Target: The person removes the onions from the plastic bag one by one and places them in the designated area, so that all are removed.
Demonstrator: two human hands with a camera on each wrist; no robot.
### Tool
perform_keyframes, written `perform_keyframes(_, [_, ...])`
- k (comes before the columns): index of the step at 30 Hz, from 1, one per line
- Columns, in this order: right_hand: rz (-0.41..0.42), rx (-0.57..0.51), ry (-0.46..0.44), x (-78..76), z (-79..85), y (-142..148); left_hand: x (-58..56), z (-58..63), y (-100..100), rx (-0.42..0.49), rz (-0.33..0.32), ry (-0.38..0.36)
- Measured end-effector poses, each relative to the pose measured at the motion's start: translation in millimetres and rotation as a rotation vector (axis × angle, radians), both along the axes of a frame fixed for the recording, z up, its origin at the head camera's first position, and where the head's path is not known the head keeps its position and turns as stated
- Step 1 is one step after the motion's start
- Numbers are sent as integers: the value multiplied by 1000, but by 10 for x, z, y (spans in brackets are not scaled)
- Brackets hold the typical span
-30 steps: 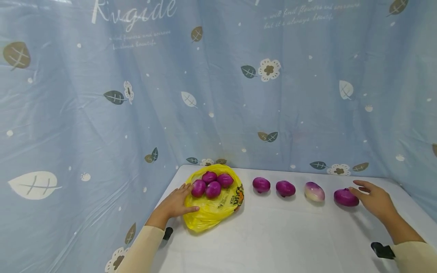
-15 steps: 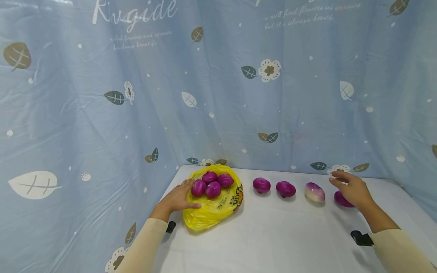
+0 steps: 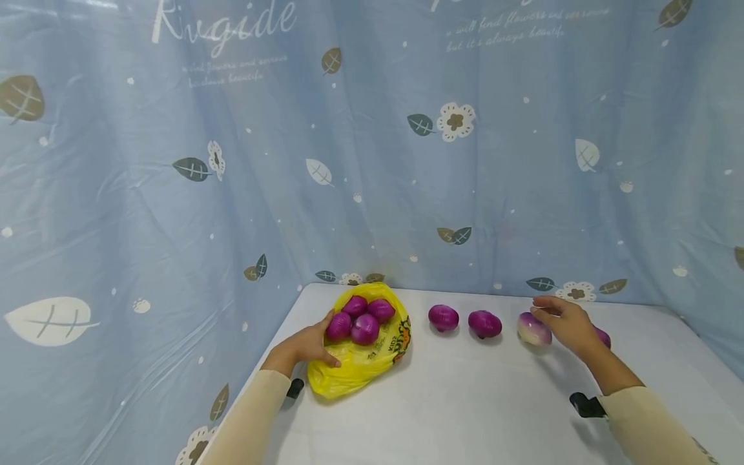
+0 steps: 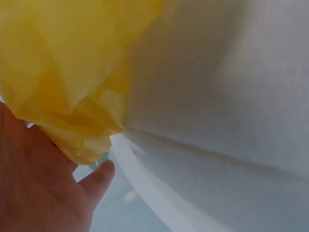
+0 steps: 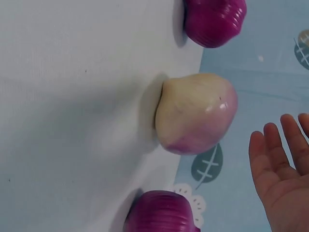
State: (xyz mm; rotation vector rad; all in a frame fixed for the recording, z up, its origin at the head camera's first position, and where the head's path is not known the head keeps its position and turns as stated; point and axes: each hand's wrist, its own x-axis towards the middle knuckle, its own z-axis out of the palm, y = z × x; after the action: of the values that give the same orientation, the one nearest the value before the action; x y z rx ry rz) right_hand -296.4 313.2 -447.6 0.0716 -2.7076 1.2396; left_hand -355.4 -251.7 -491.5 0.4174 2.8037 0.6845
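On the left, my left hand [image 3: 308,345] lies along the edge of a yellow plastic bag [image 3: 351,371], thumb spread from the other fingers. Several shiny purple onions [image 3: 365,329] sit in the bag's mouth. In the left wrist view, the hand [image 4: 43,179] is right beside the bag's folds [image 4: 82,106]. My right hand [image 3: 566,323], holding nothing, is over a white-and-purple, turnip-like bulb [image 3: 533,330], partly covering it. The right wrist view shows the bulb [image 5: 195,113] apart from the extended fingers of the hand [image 5: 287,174]. Behind that hand, a purple onion [image 3: 603,336] is mostly hidden.
Two more purple onions, one [image 3: 444,318] nearer the bag and the other [image 3: 485,324] nearer the bulb, complete the row on the white table [image 3: 465,400]. A blue patterned curtain [image 3: 372,161] hangs behind the table and along its left side.
My right hand has moved left from the rightmost onion to over the turnip-like bulb. The left hand's fingers have shifted slightly at the bag's edge, and the onions inside sit closer together.
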Motion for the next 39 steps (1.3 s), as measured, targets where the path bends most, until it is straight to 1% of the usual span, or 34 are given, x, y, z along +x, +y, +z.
perform_keyframes(4, [19,-27,4,-7,-30,-43,43,-5,-16,-4,-28,-11])
perform_keyframes(8, [43,-64,17,-34,-74,-88,93,17,-6,22,-91,-25])
perform_keyframes(10, [50,-67,20,-59,-100,-120,133,33,13,29,-107,-38])
perform_keyframes(16, [54,-56,6,-98,-127,-274,291,90,89,-35,-103,-54])
perform_keyframes(20, [63,-67,-16,-96,-118,-378,393,135,127,-63,-117,-52])
perform_keyframes(23, [80,-84,-37,-113,-125,-462,444,148,129,-82,-133,-37])
perform_keyframes(28, [96,-62,-46,-160,-147,-642,455,158,135,-87,-142,4])
perform_keyframes(31, [115,-70,-44,-185,-155,-786,450,181,146,-68,-129,29])
perform_keyframes(33, [145,-113,-25,-211,-176,-894,452,189,150,-68,-117,54])
perform_keyframes(35, [172,-119,-9,-236,-196,-1011,448,183,148,-67,-103,76])
perform_keyframes(39, [218,-131,11,-277,-222,-1255,421,136,127,-94,-86,130])
